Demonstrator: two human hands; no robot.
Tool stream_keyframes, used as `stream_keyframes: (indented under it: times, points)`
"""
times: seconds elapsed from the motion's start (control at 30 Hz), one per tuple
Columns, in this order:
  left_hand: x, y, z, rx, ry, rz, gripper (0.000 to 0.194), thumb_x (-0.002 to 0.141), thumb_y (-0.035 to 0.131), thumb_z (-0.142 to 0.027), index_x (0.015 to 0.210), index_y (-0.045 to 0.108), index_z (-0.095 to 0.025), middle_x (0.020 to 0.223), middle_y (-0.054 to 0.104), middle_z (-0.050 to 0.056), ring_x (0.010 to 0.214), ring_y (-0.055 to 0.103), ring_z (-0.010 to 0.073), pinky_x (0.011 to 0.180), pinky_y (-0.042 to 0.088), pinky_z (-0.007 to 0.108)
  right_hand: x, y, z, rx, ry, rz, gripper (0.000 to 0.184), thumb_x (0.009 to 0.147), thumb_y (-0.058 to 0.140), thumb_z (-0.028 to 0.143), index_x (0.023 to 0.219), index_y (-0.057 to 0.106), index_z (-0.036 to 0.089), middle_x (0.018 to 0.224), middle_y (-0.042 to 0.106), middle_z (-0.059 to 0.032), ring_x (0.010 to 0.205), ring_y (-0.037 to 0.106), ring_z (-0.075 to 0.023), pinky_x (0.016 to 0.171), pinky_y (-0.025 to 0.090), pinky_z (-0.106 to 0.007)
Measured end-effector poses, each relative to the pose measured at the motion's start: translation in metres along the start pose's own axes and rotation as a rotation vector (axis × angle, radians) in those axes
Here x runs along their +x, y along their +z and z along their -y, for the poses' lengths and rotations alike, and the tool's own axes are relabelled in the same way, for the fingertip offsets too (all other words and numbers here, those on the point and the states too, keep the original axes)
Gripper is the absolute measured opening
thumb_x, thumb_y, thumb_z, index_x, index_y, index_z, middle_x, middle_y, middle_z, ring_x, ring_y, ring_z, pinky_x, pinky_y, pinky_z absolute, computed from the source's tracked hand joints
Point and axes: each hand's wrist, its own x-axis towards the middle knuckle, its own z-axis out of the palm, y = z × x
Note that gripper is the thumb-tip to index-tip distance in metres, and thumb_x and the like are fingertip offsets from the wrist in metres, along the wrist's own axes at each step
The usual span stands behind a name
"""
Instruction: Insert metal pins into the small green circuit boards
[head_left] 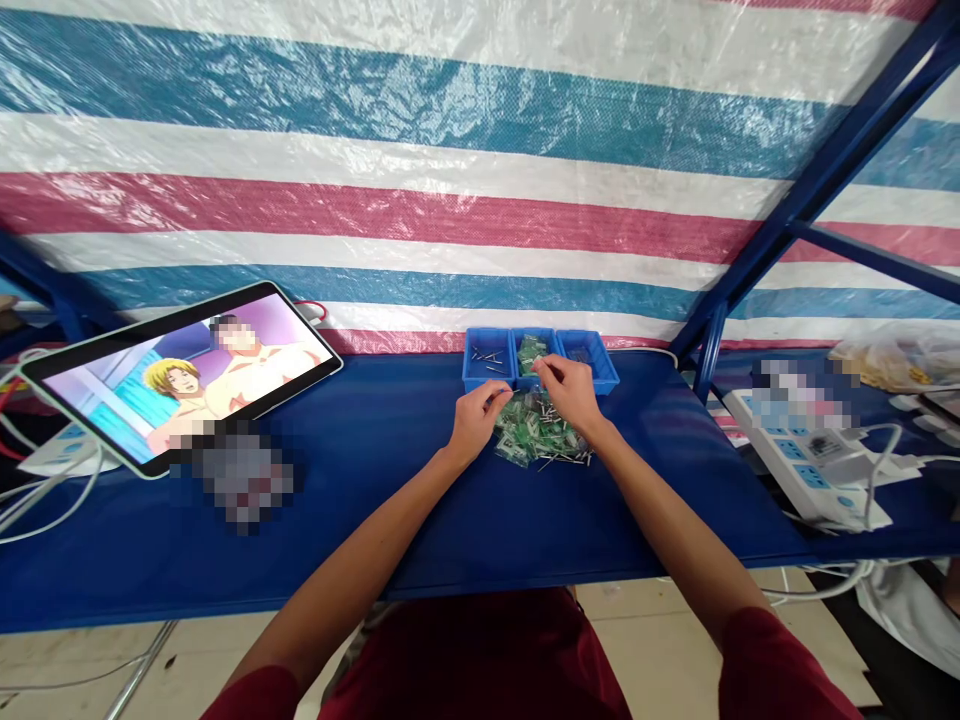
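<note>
My left hand (474, 425) is closed in a pinch at the left edge of a loose pile of small green-and-clear packets (525, 435) and thin metal pins (566, 460). Anything between its fingertips is too small to make out. My right hand (574, 388) pinches at the front of the middle blue bin (534, 333); a tiny pale bit may show at its fingertips. Green packets lie in that bin. The left blue bin (489, 334) holds a few metal pins, and the right blue bin (607, 384) has small greyish pieces in it.
A tablet (187, 375) playing a cartoon leans at the left of the blue tabletop (360, 500), with a blurred object before it. White power strips (799, 450) and cables lie at the right. Blue metal posts (712, 340) and a striped tarp (480, 220) stand behind.
</note>
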Motion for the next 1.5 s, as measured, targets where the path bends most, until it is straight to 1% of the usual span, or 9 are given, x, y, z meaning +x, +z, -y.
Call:
stream_keyframes:
  times: [0.1, 0.2, 0.37, 0.6, 0.77, 0.87, 0.97, 1.17, 1.5]
  points:
    - [0.0, 0.0, 0.001, -0.058, 0.021, 0.005, 0.032, 0.096, 0.047, -0.04, 0.093, 0.068, -0.016, 0.081, 0.068, 0.005, 0.068, 0.061, 0.0138, 0.063, 0.047, 0.022, 0.001, -0.001, 0.004, 0.031, 0.011, -0.015, 0.04, 0.091, 0.046, 0.045, 0.074, 0.067, 0.016, 0.054, 0.056, 0.0001, 0.05, 0.048, -0.0134, 0.055, 0.038, -0.026]
    - [0.0, -0.001, 0.002, -0.096, -0.009, 0.005, 0.034, 0.098, 0.042, -0.039, 0.098, 0.066, -0.017, 0.07, 0.061, 0.002, 0.062, 0.056, 0.0126, 0.061, 0.046, 0.022, -0.009, 0.0, 0.001, 0.043, -0.007, -0.02, 0.037, 0.092, 0.047, 0.045, 0.081, 0.068, 0.017, 0.067, 0.064, -0.003, 0.054, 0.052, -0.0142, 0.057, 0.041, -0.027]
    - [-0.001, -0.003, -0.002, -0.117, -0.075, 0.017, 0.031, 0.098, 0.041, -0.041, 0.105, 0.061, -0.017, 0.055, 0.046, -0.005, 0.048, 0.043, 0.0096, 0.052, 0.037, 0.021, -0.024, 0.004, -0.007, 0.081, -0.12, 0.154, 0.033, 0.092, 0.051, 0.046, 0.101, 0.066, 0.019, 0.077, 0.065, -0.0042, 0.056, 0.052, -0.014, 0.056, 0.044, -0.027]
    - [-0.002, -0.005, -0.006, -0.12, -0.095, 0.04, 0.028, 0.097, 0.043, -0.04, 0.109, 0.056, -0.018, 0.052, 0.042, -0.007, 0.046, 0.039, 0.0085, 0.051, 0.032, 0.021, -0.026, 0.006, -0.007, 0.035, -0.226, 0.189, 0.029, 0.095, 0.047, 0.042, 0.091, 0.064, 0.02, 0.074, 0.062, -0.004, 0.06, 0.054, -0.0153, 0.059, 0.043, -0.027]
    - [0.0, -0.005, -0.007, -0.222, -0.138, 0.011, 0.029, 0.094, 0.049, -0.042, 0.111, 0.056, -0.019, 0.055, 0.049, -0.006, 0.047, 0.045, 0.0086, 0.051, 0.038, 0.02, -0.028, 0.006, -0.007, 0.006, -0.192, 0.228, 0.03, 0.096, 0.044, 0.043, 0.088, 0.061, 0.02, 0.074, 0.062, -0.0042, 0.064, 0.056, -0.0163, 0.062, 0.042, -0.027]
    - [0.004, -0.004, -0.005, -0.365, -0.191, -0.055, 0.045, 0.084, 0.065, -0.045, 0.119, 0.054, -0.02, 0.069, 0.06, -0.002, 0.054, 0.054, 0.0103, 0.052, 0.045, 0.02, -0.028, 0.006, -0.007, 0.014, -0.101, 0.204, 0.027, 0.096, 0.041, 0.041, 0.088, 0.058, 0.021, 0.07, 0.06, -0.0023, 0.061, 0.055, -0.0165, 0.062, 0.041, -0.027]
    - [0.008, -0.003, -0.003, -0.421, -0.217, -0.079, 0.044, 0.074, 0.074, -0.045, 0.105, 0.065, -0.016, 0.079, 0.066, 0.004, 0.069, 0.062, 0.0145, 0.061, 0.051, 0.024, -0.028, 0.006, -0.009, 0.046, -0.02, 0.166, 0.023, 0.096, 0.039, 0.038, 0.09, 0.054, 0.021, 0.065, 0.057, 0.0006, 0.057, 0.053, -0.0153, 0.061, 0.041, -0.027]
    - [0.007, -0.001, -0.002, -0.413, -0.173, -0.073, 0.027, 0.076, 0.074, -0.041, 0.079, 0.074, -0.014, 0.085, 0.072, 0.008, 0.078, 0.066, 0.0178, 0.071, 0.054, 0.028, -0.029, 0.009, -0.011, 0.073, -0.033, 0.195, 0.019, 0.096, 0.04, 0.035, 0.088, 0.051, 0.021, 0.062, 0.053, 0.0023, 0.055, 0.05, -0.0145, 0.059, 0.038, -0.026]
    - [0.004, -0.003, -0.01, -0.326, -0.144, -0.056, 0.027, 0.082, 0.068, -0.041, 0.088, 0.073, -0.015, 0.086, 0.072, 0.008, 0.076, 0.066, 0.0172, 0.067, 0.054, 0.026, -0.031, 0.013, -0.012, -0.017, -0.104, 0.262, 0.018, 0.095, 0.043, 0.033, 0.091, 0.056, 0.021, 0.061, 0.055, 0.0018, 0.055, 0.05, -0.0155, 0.058, 0.035, -0.026]
